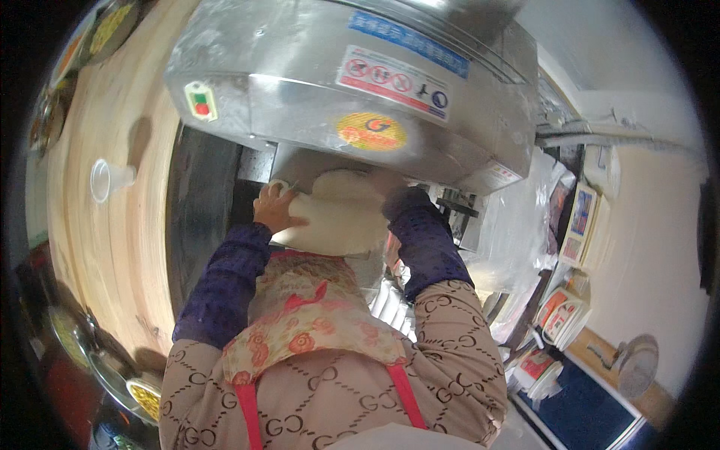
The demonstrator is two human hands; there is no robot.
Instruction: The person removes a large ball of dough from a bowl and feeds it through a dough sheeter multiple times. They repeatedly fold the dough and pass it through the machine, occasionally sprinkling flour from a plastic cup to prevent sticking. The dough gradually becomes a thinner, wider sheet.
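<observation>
A wide, pale sheet of dough (337, 217) lies under the front of a steel dough-rolling machine (292, 120), its near edge hanging close to my apron. My left hand (279, 207) rests on the left edge of the dough with fingers spread and the thumb over its top. At the far right side of the dough is my right hand (387, 181), blurred in the shadow below the machine body. Its fingers are largely hidden, so its grip does not show.
Green and red buttons (201, 103) sit on the machine's left front. To the left, a clear plastic cup (109, 180) lies on a wooden table (112, 247), with bowls of food along its edge. Clear plastic sheeting (514, 217), tubs (562, 319) and a blue-black panel (581, 405) are at right.
</observation>
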